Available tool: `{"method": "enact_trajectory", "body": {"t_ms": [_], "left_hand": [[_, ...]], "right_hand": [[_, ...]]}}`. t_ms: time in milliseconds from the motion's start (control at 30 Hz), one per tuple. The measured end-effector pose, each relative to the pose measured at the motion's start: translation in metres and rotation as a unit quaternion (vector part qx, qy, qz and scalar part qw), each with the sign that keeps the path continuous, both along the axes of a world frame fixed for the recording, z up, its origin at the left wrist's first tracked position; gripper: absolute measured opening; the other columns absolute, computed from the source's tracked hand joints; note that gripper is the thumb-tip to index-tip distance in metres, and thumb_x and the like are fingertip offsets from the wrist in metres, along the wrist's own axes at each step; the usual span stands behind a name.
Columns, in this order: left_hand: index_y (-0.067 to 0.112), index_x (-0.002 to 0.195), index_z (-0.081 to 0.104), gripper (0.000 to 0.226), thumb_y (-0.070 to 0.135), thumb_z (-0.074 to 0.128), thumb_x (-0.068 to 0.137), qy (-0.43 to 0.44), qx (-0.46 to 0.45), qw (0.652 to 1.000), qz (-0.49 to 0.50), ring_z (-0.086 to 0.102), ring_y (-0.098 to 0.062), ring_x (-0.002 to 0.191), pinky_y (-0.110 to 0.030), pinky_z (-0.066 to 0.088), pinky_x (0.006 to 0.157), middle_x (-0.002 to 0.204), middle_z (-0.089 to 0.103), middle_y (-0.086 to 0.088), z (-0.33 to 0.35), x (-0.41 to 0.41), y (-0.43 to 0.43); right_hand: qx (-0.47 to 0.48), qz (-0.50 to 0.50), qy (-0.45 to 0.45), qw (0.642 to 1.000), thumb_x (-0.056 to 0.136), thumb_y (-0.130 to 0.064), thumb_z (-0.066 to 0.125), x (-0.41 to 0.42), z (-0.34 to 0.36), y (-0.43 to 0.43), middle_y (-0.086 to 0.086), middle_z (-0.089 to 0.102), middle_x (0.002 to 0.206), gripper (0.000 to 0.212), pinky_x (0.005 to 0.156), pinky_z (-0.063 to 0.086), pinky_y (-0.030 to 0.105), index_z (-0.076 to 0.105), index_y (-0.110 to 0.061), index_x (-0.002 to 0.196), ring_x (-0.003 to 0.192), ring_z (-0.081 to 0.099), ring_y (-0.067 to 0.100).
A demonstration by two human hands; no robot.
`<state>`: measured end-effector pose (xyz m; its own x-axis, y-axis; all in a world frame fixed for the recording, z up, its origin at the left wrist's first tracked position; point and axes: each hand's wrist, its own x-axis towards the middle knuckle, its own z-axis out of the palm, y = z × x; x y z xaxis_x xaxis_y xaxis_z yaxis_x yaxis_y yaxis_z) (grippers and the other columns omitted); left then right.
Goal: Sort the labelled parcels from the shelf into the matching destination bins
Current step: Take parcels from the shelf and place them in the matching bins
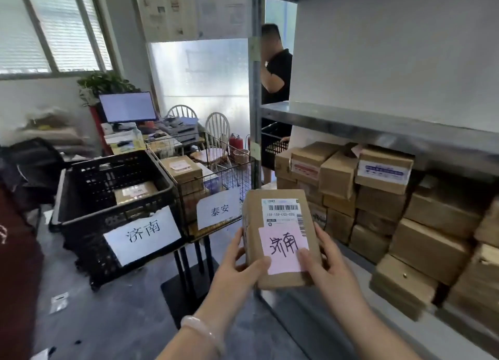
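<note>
Parcel (280, 235) gripped at both side edges — left hand (240, 268); right hand (324, 262).

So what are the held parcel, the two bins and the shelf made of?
The held parcel looks like brown cardboard, matte, with paper labels. The black crate looks like moulded plastic: lattice walls, slight sheen. The wire basket is a thin black wire grid, probably coated metal. The shelf is grey sheet metal with a dull sheen, maybe galvanised steel.
</note>
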<state>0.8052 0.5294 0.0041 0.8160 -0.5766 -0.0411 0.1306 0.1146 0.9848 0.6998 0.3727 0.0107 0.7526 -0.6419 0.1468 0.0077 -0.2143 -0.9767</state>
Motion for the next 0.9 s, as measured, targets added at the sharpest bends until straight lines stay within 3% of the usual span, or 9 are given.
{"method": "enact_trajectory", "body": {"t_ms": [133, 200, 300, 500, 600, 733, 800, 900], "left_hand": [[0.058, 0.13, 0.048, 0.083, 0.037, 0.087, 0.059, 0.033, -0.032, 0.996, 0.073, 0.07, -0.02, 0.105, -0.039, 0.06, 0.081, 0.127, 0.065, 0.002, 0.005, 0.054, -0.012], [0.06, 0.124, 0.051, 0.071, 0.029, 0.085, 0.07, 0.032, -0.048, 0.994, 0.096, 0.071, -0.019, 0.103, -0.038, 0.061, 0.078, 0.122, 0.068, 0.002, 0.007, 0.079, -0.02], [0.05, 0.141, 0.041, 0.075, 0.022, 0.079, 0.082, 0.025, -0.048, 0.989, 0.136, 0.073, -0.014, 0.097, -0.034, 0.061, 0.074, 0.106, 0.074, 0.01, 0.011, 0.109, -0.027], [0.044, 0.141, 0.04, 0.069, 0.019, 0.074, 0.086, 0.023, -0.054, 0.975, 0.214, 0.073, -0.023, 0.099, -0.045, 0.06, 0.084, 0.104, 0.075, 0.006, 0.018, 0.164, -0.007], [0.044, 0.142, 0.039, 0.069, 0.02, 0.073, 0.086, 0.014, -0.054, 0.966, 0.254, 0.073, -0.021, 0.098, -0.045, 0.059, 0.086, 0.106, 0.075, 0.006, 0.022, 0.195, 0.016], [0.048, 0.134, 0.044, 0.06, 0.019, 0.07, 0.088, 0.011, -0.064, 0.949, 0.307, 0.074, -0.015, 0.091, -0.033, 0.06, 0.07, 0.103, 0.076, 0.008, 0.021, 0.246, 0.048], [0.047, 0.136, 0.044, 0.062, 0.018, 0.07, 0.088, 0.015, -0.064, 0.941, 0.331, 0.074, -0.015, 0.088, -0.036, 0.061, 0.071, 0.1, 0.076, 0.008, 0.02, 0.28, 0.064], [0.043, 0.144, 0.04, 0.067, 0.022, 0.071, 0.088, 0.029, -0.059, 0.935, 0.348, 0.074, -0.02, 0.09, -0.041, 0.061, 0.078, 0.112, 0.072, 0.004, 0.018, 0.337, 0.088]], "right_hand": [[0.012, 0.058, -0.014, 0.998, 0.089, -0.041, 0.065, 0.065, 0.009, -0.024, -0.042, 0.052, 0.115, 0.051, 0.065, 0.042, 0.0, 0.035, -0.065, 0.123, 0.095, 0.05, -0.028], [0.001, 0.082, -0.012, 0.997, 0.087, -0.047, 0.064, 0.094, 0.014, -0.034, -0.042, 0.048, 0.118, 0.05, 0.066, 0.044, 0.003, 0.034, -0.068, 0.121, 0.1, 0.05, -0.024], [-0.015, 0.127, -0.004, 0.992, 0.086, -0.05, 0.064, 0.135, 0.021, -0.048, -0.04, 0.047, 0.119, 0.048, 0.068, 0.043, 0.006, 0.034, -0.069, 0.118, 0.102, 0.05, -0.021], [-0.017, 0.208, -0.009, 0.978, 0.093, -0.038, 0.06, 0.215, 0.022, -0.056, -0.025, 0.052, 0.13, 0.048, 0.078, 0.041, 0.01, 0.041, -0.057, 0.132, 0.104, 0.049, -0.021], [-0.023, 0.266, 0.011, 0.964, 0.086, -0.053, 0.057, 0.248, 0.016, -0.045, -0.027, 0.049, 0.133, 0.053, 0.083, 0.04, 0.011, 0.041, -0.057, 0.135, 0.109, 0.047, -0.021], [-0.063, 0.315, 0.031, 0.947, 0.082, -0.063, 0.053, 0.294, 0.01, -0.032, -0.033, 0.043, 0.137, 0.052, 0.101, 0.037, 0.025, 0.037, -0.07, 0.13, 0.126, 0.042, -0.009], [-0.083, 0.333, 0.044, 0.938, 0.082, -0.067, 0.049, 0.32, 0.011, -0.026, -0.037, 0.038, 0.14, 0.049, 0.104, 0.034, 0.028, 0.035, -0.073, 0.128, 0.131, 0.037, -0.007], [-0.135, 0.337, 0.054, 0.93, 0.082, -0.07, 0.047, 0.365, 0.015, -0.012, -0.038, 0.034, 0.14, 0.05, 0.1, 0.034, 0.026, 0.032, -0.074, 0.129, 0.131, 0.037, -0.003]]}}
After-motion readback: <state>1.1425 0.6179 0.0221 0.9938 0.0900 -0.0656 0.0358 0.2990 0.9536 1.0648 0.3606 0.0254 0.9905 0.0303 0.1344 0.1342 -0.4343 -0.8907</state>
